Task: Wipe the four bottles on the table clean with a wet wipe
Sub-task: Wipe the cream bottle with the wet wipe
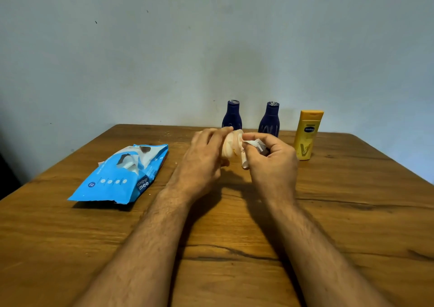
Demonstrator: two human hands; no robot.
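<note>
Head view: wooden table [234, 248] meets pale blue wall [164, 48].

To my left lies the blue wipe pack [119, 175], and on its near right corner I read "mee mee" in white letters, set sideways to me. Beside that runs a line that looks like "Wet Wipes", too blurred for me to be sure. Near the pack's near left corner a small dark round badge carries "72". On the far right, the yellow bottle [307, 135] wears a dark oval badge with white script I cannot make out, and a big "V" lower down. The two dark blue bottles [232, 116] show pale lettering that I cannot read.
</note>
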